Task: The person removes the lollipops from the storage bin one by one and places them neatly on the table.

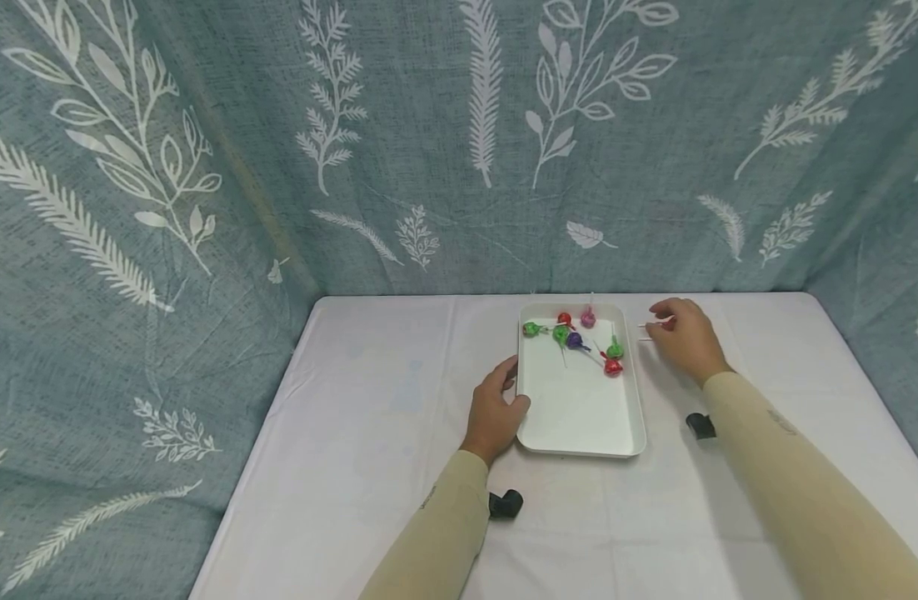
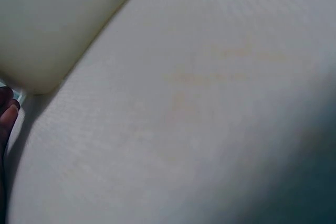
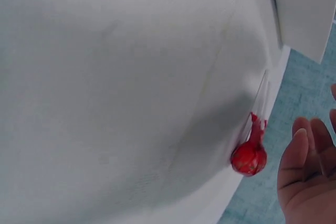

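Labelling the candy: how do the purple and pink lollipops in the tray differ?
Colour: the purple lollipop is dark, the pink lollipop brighter.
Place: in the white tray, pink lies farther back than purple.
Pose: pink's stick end points to the far side, purple's rightward.
Shared: both round-headed, lying among other lollipops.

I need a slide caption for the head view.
Left hand touching white tray, wrapped lollipops inside; right hand near red lollipop outside it.
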`<state>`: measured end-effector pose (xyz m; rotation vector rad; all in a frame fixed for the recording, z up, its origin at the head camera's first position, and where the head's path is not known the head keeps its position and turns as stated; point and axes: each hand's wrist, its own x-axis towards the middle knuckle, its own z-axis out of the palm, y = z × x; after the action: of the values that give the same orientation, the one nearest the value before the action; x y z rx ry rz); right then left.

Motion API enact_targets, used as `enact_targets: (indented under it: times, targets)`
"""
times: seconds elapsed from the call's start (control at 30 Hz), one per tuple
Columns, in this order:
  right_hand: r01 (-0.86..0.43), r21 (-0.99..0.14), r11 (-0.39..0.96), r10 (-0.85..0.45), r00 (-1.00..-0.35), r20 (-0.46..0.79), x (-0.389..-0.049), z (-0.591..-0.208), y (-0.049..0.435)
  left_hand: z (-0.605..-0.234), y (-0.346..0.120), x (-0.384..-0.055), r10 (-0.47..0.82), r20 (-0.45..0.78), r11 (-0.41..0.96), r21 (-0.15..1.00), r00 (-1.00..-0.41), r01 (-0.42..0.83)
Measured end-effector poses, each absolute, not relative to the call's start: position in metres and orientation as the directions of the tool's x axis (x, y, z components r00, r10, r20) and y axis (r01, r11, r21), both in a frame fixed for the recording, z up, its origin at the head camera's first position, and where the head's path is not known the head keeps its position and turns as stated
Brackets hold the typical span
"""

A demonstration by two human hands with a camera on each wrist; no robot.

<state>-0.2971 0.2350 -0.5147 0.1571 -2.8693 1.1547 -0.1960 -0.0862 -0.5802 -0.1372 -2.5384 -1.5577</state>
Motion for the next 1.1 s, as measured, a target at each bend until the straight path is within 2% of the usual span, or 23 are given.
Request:
enact_targets:
  times: [1.1]
  targets:
    - [-0.067,-0.8,0.596,-0.121,-0.993,-0.007,-0.298,-0.495,0.189,-0.581,-0.087,-0.194,0.006,0.223,0.457,0.867,-0.975,0.201]
